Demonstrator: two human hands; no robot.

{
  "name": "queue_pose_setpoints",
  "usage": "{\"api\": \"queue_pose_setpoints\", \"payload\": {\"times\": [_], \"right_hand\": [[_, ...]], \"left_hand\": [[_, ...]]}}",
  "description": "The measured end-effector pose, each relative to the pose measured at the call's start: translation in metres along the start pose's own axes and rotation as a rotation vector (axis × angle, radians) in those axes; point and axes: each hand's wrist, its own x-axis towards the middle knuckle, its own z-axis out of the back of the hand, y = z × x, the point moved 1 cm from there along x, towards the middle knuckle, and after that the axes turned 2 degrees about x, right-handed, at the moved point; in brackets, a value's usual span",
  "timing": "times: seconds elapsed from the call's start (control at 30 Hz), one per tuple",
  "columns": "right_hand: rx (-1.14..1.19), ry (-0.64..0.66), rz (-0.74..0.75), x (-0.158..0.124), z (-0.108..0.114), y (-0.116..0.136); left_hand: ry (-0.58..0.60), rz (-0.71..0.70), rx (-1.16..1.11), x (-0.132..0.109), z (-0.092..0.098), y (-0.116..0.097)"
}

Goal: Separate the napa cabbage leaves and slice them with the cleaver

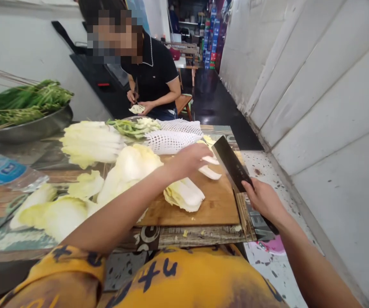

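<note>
Presently, the right hand (264, 199) has its fingers closed around the handle of a cleaver (231, 160), the broad blade slanting up and away over the right side of the cutting board (221, 209). The left hand (191, 158) is above the far part of the board, next to the white cabbage strips (210, 172); its fingers are bent and partly hidden, and whether they grip anything cannot be told.

The cabbage piece (186, 194) lies on the board, nearer the wearer than the strips and just below the left wrist. Loose cabbage leaves (61, 216) are spread over the table (174, 235) to the left. Thin sticks (242, 214) lie along the board's right edge.

Beyond the board are a white foam net (174, 134) and some greens (128, 127). At far left, a metal bowl (43, 127) holds more green vegetables (27, 102), with a plastic bottle (11, 171) in front. Across the table, a person in a dark top (154, 68) holds a pale piece of food (137, 109).
</note>
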Motion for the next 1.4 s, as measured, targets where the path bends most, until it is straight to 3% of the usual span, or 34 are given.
{"api": "queue_pose_setpoints", "payload": {"times": [0.07,0.17,0.27,0.37,0.57,0.77,1.0,1.17,1.27,1.4], "right_hand": [[-0.052,-0.014,0.009,0.000,0.006,0.003],[-0.171,-0.007,0.081,0.002,0.015,0.014],[-0.257,0.019,0.176,0.006,0.024,0.029],[-0.320,0.045,0.250,0.011,0.029,0.042],[-0.367,0.138,0.322,0.027,0.026,0.051],[-0.349,0.196,0.316,0.042,0.016,0.051],[-0.332,0.278,0.309,0.052,0.022,0.046],[-0.304,0.325,0.317,0.064,0.011,0.055],[-0.287,0.303,0.329,0.068,0.006,0.057],[-0.294,0.253,0.334,0.079,0.012,0.039]], "left_hand": [[0.022,0.088,0.019,-0.015,-0.001,0.006],[0.262,0.046,0.124,-0.023,-0.020,0.000],[0.340,0.038,0.222,-0.020,-0.041,-0.012],[0.334,0.062,0.251,-0.019,-0.050,-0.019],[0.336,0.098,0.260,-0.021,-0.051,-0.018],[0.318,0.090,0.239,-0.018,-0.053,-0.017],[0.314,0.063,0.211,-0.019,-0.055,-0.014],[0.290,0.032,0.232,-0.020,-0.059,-0.013],[0.280,0.043,0.264,-0.021,-0.054,-0.011],[0.227,-0.015,0.336,-0.036,-0.037,-0.010]]}}
